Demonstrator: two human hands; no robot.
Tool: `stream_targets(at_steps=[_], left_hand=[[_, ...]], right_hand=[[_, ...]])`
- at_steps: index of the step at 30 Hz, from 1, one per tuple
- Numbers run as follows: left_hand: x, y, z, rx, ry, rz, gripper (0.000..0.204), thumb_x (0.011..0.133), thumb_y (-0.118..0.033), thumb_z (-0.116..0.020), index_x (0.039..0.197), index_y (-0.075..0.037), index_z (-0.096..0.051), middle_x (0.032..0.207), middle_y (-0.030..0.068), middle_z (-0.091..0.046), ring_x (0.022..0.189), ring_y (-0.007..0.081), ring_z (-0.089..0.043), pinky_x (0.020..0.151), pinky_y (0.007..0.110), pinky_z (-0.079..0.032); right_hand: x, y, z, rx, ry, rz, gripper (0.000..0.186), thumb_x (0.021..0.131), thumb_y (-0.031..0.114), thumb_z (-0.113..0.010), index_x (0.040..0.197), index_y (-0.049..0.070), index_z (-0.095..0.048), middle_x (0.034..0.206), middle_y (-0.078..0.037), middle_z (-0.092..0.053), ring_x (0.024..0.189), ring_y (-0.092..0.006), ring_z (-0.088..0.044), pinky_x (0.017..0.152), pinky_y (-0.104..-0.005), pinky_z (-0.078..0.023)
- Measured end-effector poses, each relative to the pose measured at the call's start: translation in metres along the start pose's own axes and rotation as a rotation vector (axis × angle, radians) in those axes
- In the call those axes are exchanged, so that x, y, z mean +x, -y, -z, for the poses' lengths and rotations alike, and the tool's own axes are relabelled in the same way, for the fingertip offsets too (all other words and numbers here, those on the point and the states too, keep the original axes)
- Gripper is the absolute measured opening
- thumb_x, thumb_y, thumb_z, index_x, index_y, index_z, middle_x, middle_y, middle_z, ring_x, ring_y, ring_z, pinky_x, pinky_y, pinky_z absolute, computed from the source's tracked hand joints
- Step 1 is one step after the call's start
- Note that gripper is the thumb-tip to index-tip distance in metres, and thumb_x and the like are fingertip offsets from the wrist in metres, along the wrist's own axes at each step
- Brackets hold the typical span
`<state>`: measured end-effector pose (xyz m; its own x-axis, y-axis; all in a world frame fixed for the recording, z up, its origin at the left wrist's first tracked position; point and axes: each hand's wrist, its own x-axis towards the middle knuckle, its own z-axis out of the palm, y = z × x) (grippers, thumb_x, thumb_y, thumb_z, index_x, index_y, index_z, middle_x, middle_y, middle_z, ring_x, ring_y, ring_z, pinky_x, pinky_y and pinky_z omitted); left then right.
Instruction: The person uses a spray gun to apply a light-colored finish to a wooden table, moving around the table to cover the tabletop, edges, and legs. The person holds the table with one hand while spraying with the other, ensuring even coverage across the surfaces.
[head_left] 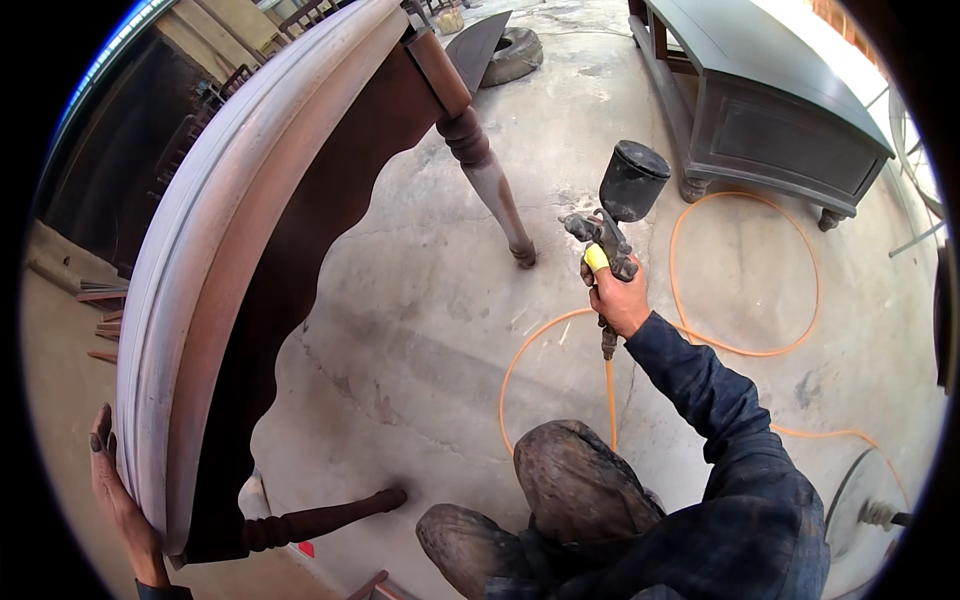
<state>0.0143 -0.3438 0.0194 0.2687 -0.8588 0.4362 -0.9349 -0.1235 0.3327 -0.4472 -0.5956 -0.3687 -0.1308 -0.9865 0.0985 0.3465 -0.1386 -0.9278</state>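
Note:
My right hand (622,298) is closed round the grip of a spray gun (606,232), with a bright yellow covering on one digit. A black paint cup (636,180) sits upright on top of the gun, and an orange hose runs down from its handle. At the left stands a wooden table (225,215) with a moulded edge, reddish brown under a whitish cast, a dark scalloped apron and turned legs. My left hand (125,500) lies against the outer side of its near end, fingers stretched out along the edge and fingertips dark. The gun is held apart from the table.
The orange hose (818,270) loops across the concrete floor. A dark panelled cabinet (790,135) stands at the far right, and a tyre (512,56) lies at the back. A round disc (850,505) is near my right side. Wood pieces (103,330) lie at the left.

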Motion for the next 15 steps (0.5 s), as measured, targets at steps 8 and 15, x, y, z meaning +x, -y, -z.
stream_targets(at_steps=[8, 15], left_hand=[[-0.003, 0.001, 0.004, 0.054, -0.021, -0.05, 0.062, 0.108, -0.045, -0.026, 0.148, -0.001, -0.045, 0.149, 0.0158, -0.048, 0.138, 0.0275, -0.045, 0.119, 0.042, -0.029], [0.002, -0.002, -0.002, 0.07, -0.016, -0.063, 0.069, 0.106, -0.051, -0.026, 0.148, 0.002, -0.043, 0.149, 0.019, -0.046, 0.138, 0.0283, -0.044, 0.119, 0.042, -0.03]], right_hand=[[-0.001, 0.107, -0.028, 0.061, 0.212, 0.112, 0.044, 0.102, 0.012, -0.055, 0.145, 0.008, -0.046, 0.084, 0.0, -0.06, 0.069, -0.0049, -0.052, 0.054, -0.0201, -0.041], [-0.001, 0.0, -0.012, -0.238, 0.102, 0.256, 0.048, 0.099, 0.011, -0.057, 0.145, 0.007, -0.047, 0.081, 0.002, -0.058, 0.07, -0.0056, -0.052, 0.061, -0.0219, -0.044]])
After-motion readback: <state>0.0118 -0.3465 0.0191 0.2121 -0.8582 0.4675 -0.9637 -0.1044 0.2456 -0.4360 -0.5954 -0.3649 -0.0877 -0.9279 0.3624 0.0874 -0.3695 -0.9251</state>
